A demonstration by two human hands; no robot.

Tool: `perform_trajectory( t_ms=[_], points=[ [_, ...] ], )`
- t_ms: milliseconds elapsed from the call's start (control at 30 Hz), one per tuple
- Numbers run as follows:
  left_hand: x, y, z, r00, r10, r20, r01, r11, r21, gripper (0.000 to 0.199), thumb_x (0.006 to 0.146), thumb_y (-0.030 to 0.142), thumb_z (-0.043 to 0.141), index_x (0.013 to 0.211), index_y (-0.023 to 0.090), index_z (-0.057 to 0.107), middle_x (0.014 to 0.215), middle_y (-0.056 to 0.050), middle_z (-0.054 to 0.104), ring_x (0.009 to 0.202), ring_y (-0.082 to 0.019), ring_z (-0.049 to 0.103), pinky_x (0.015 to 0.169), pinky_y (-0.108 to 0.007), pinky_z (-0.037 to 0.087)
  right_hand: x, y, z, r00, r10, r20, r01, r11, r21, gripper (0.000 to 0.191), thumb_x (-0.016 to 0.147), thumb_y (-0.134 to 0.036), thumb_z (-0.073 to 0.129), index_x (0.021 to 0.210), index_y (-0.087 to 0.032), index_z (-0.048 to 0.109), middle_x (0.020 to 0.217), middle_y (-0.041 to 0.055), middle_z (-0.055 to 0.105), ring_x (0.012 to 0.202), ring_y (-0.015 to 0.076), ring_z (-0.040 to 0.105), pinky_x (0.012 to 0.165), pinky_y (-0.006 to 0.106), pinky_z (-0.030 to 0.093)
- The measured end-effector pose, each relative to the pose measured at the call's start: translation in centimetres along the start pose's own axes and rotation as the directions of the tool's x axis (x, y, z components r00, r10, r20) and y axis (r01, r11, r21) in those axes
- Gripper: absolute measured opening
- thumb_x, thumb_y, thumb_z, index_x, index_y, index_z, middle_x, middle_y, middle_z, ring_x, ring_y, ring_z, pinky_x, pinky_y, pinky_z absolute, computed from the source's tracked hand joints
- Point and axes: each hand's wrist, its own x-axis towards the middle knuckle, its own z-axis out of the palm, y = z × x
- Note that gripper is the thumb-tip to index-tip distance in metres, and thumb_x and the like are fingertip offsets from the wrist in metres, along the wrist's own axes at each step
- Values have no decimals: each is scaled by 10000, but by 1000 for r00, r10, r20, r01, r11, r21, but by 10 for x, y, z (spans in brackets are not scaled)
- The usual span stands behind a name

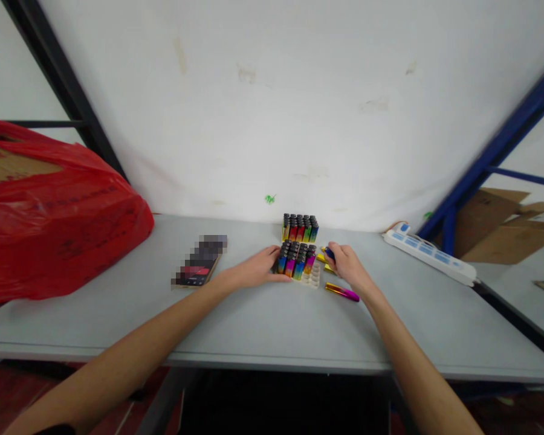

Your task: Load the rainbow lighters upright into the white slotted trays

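Observation:
Several metallic, multicoloured lighters (294, 263) with black tops stand upright in a pale tray (315, 277), whose right-hand cups are bare. My left hand (258, 270) is curved round the tray's left side, thumb along the front and fingers behind. Just right of the tray, my right hand (346, 264) is closed on a lighter, of which a dark blue end (329, 252) shows. Yellow lighters (321, 258) lie partly hidden beside these fingers. Nearer to me, a gold-and-magenta lighter (342, 292) lies on its side. Behind stands a second full block of upright lighters (300, 228).
A phone (204, 260), partly pixelated, lies left on the grey table (254, 326). A red plastic bag (68, 223) with a carton bulges at the far left. At right are a white power strip (428, 254), a blue post (494, 145) and an open cardboard box (494, 226).

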Motion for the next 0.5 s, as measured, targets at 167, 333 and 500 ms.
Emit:
perform_trajectory(
  t_ms=[167, 333, 500],
  points=[
    [-1, 4, -2, 1000, -4, 11, 4, 1000, -13, 850, 989, 725, 755, 1598, 168, 553, 1613, -206, 598, 1497, -395, 574, 1337, -508, 395, -2, -6, -2, 997, -76, 29, 76, 997, -4, 770, 962, -947, 378, 638, -260, 503, 532, -40, 374, 498, 140, 353, 491, 301, 275],
    [-2, 5, -2, 1000, 5, 0, -5, 1000, -27, 849, 983, 706, 773, 1612, 182, 544, 1625, -201, 597, 1495, -399, 582, 1335, -521, 405, -10, -20, -19, 948, -243, 205, 253, 967, -27, 682, 1052, -860, 387, 930, -236, 636, 689, -35, 532, 623, 167, 513, 630, 303, 463],
    [-1, 5, -2, 1000, -9, 3, 10, 1000, -30, 833, 979, 695, 780, 1604, 195, 549, 1611, -191, 606, 1501, -405, 584, 1333, -529, 414, -16, -33, -36, 847, -378, 373, 473, 857, -205, 446, 1057, -649, 606, 961, -225, 706, 942, 58, 730, 840, 210, 647, 777, 331, 533]
  ],
)
